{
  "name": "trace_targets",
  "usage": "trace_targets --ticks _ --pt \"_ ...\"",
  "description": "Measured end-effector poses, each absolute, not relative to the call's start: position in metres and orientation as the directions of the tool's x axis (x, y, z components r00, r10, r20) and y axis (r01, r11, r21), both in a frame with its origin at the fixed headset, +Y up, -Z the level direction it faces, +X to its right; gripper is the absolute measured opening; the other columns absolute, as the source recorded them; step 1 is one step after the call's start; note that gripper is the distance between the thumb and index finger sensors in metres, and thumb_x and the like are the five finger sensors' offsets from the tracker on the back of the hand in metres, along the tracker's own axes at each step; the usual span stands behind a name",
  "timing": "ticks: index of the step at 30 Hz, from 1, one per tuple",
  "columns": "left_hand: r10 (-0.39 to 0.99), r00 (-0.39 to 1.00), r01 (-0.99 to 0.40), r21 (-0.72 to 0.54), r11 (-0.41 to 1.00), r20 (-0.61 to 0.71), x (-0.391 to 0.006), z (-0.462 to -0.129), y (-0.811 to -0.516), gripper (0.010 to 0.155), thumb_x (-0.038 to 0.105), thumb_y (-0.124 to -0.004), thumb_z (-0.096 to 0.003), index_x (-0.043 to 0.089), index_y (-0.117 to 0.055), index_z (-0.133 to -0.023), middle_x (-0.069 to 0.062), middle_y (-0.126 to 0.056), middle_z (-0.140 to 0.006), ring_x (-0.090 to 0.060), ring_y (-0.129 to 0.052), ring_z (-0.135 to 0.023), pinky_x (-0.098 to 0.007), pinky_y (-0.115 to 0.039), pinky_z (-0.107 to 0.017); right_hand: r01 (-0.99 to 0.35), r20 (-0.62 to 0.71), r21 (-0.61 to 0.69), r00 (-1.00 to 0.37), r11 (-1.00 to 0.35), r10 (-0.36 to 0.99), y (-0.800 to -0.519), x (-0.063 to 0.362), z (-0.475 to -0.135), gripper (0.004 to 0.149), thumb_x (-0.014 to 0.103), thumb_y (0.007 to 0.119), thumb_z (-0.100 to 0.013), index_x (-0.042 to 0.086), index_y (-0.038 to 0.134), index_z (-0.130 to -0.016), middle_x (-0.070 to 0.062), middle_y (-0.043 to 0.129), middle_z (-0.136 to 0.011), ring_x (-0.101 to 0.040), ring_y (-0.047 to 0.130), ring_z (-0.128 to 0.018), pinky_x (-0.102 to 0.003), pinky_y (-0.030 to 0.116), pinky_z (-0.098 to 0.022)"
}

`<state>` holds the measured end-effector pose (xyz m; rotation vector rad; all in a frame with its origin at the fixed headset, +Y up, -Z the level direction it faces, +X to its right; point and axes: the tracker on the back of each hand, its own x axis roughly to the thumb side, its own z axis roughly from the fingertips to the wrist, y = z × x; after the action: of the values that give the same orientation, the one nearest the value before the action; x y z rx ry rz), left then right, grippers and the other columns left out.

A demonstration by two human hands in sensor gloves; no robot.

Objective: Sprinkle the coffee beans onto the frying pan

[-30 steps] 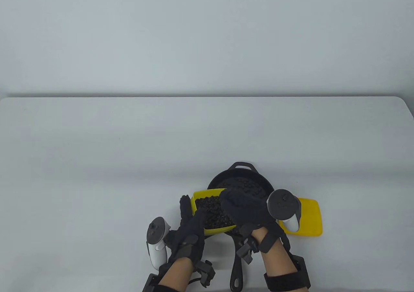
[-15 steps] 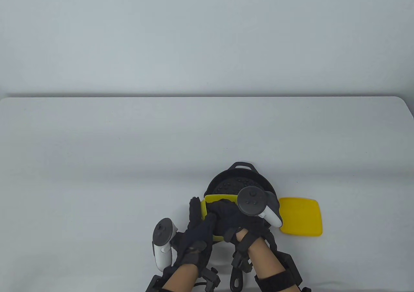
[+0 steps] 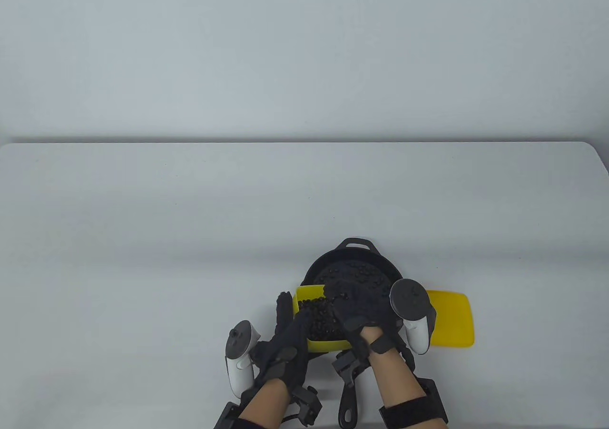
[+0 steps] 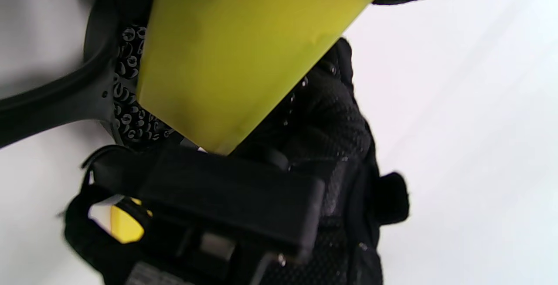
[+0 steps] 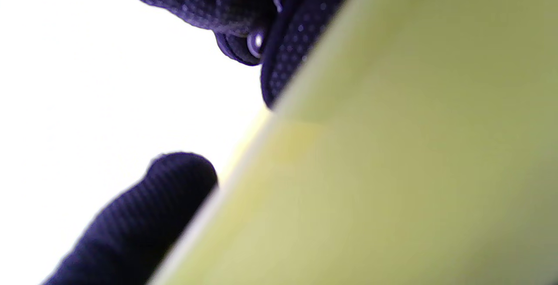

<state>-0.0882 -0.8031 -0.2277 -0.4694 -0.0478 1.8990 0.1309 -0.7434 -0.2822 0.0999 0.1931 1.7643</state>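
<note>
A black cast-iron frying pan (image 3: 354, 269) sits near the table's front edge with its handle (image 3: 348, 403) toward me; several coffee beans (image 3: 361, 273) lie in it. My left hand (image 3: 285, 336) grips the left side of a yellow container (image 3: 328, 346) of coffee beans (image 3: 316, 319), held tilted over the pan's near-left rim. My right hand (image 3: 354, 303) hovers over the container's right side and the pan, fingers curled with beans at the fingertips. The left wrist view shows the container's underside (image 4: 244, 58) above the beans in the pan (image 4: 130, 102). The right wrist view shows only the yellow wall (image 5: 392, 167) and gloved fingers (image 5: 152, 206).
A yellow lid (image 3: 452, 319) lies flat on the table right of the pan, partly behind my right hand's tracker (image 3: 411, 305). The white table (image 3: 190, 234) stretches far behind and to both sides.
My right hand dipped into the container half a second ago; it has now lifted out and shifted right toward the pan. The container in my left hand has stayed put.
</note>
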Motion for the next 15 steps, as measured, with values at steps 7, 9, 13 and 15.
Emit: trace_targets --ticks 7,9,13,15 --pt "0.903 -0.325 -0.906 -0.181 -0.383 -0.282 -0.102 -0.233 -0.807 0.084 0.061 -0.06 -0.0597 0.031 0.005 -0.103 -0.028 -0.029 -0.102 -0.049 -0.063 -0.088 -0.048 -0.073 -0.063 -0.997 -0.059 0.083 0.003 0.008 0.998 -0.743 0.162 -0.285 0.035 0.012 0.075 -0.053 0.01 0.079 -0.087 -0.025 0.07 -0.088 -0.038 0.092 -0.055 -0.018 0.095 -0.033" --pt "0.915 -0.318 -0.92 -0.154 -0.361 -0.248 -0.109 -0.234 -0.805 0.084 0.062 -0.06 -0.0597 0.031 0.006 -0.103 -0.028 -0.029 -0.102 -0.049 -0.062 -0.088 -0.048 -0.072 -0.063 -0.999 -0.062 0.032 -0.013 -0.011 0.998 -0.744 0.175 -0.286 0.035 0.011 0.075 -0.052 0.009 0.079 -0.087 -0.026 0.07 -0.087 -0.039 0.092 -0.054 -0.019 0.095 -0.032" --pt "0.912 -0.346 -0.92 -0.111 -0.376 -0.222 -0.117 -0.235 -0.804 0.084 0.062 -0.059 -0.0595 0.031 0.006 -0.102 -0.027 -0.028 -0.102 -0.048 -0.062 -0.089 -0.047 -0.072 -0.064 -0.986 -0.137 -0.006 -0.164 -0.167 0.977 -0.757 0.189 -0.29 0.035 0.01 0.076 -0.051 0.007 0.081 -0.085 -0.028 0.071 -0.085 -0.04 0.093 -0.052 -0.02 0.095 -0.03" --pt "0.912 -0.348 -0.921 -0.103 -0.376 -0.217 -0.118 -0.235 -0.804 0.084 0.062 -0.059 -0.0594 0.032 0.007 -0.102 -0.027 -0.028 -0.102 -0.048 -0.062 -0.089 -0.047 -0.072 -0.064 -0.97 -0.195 0.028 -0.242 -0.242 0.95 -0.768 0.188 -0.292 0.036 0.009 0.076 -0.05 0.005 0.081 -0.085 -0.03 0.071 -0.085 -0.042 0.092 -0.051 -0.022 0.095 -0.029"
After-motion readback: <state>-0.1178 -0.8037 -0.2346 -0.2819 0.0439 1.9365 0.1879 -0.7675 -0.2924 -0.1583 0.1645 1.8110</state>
